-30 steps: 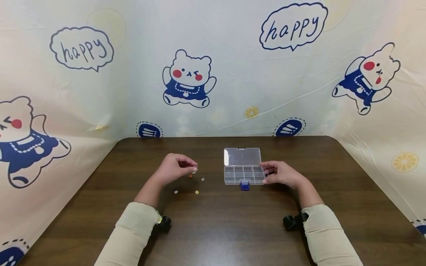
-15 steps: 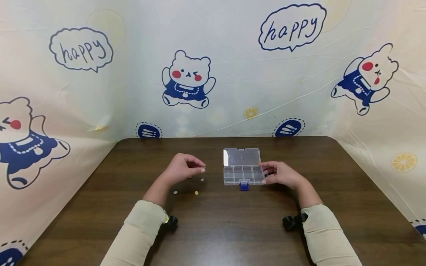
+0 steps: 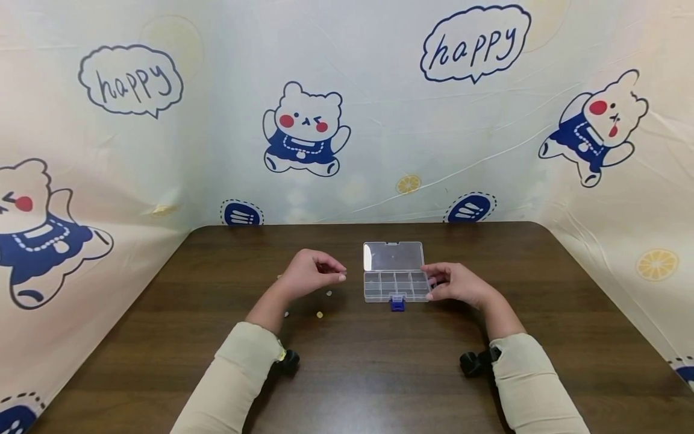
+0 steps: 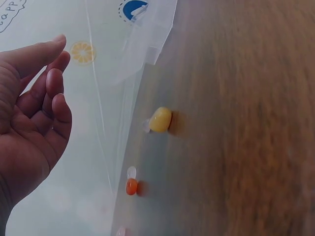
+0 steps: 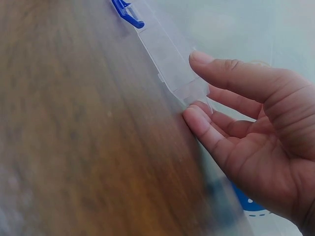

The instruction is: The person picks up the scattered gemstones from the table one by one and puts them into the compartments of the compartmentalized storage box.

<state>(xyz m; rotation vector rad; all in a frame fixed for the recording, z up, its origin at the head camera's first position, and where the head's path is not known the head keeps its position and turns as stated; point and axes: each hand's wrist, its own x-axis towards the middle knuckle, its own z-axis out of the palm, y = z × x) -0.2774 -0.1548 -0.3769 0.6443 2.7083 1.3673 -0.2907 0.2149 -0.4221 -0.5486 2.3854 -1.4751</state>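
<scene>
A clear plastic compartment box (image 3: 396, 286) with a blue latch (image 3: 397, 305) stands on the table, its lid (image 3: 393, 256) folded back. My right hand (image 3: 461, 283) holds the box's right end between thumb and fingers. Left of the box, my left hand (image 3: 309, 274) is above the table with thumb and forefinger tips together; I cannot tell whether a small piece is between them. Below it lie glossy, pebble-like pieces: a yellow one (image 4: 161, 119), an orange one (image 4: 131, 186) and several pale ones, including a whitish piece (image 3: 329, 293). In the head view the left hand hides the orange piece.
The brown wooden table (image 3: 358, 374) ends at a cloth backdrop (image 3: 379, 199) printed with bears. A black wrist camera (image 3: 290, 363) sits at the left cuff and another wrist camera (image 3: 470, 364) at the right.
My left hand has moved right, toward the box, with its fingertips together. A pale piece now shows behind it, left of the hand. The right hand and the box have stayed in place.
</scene>
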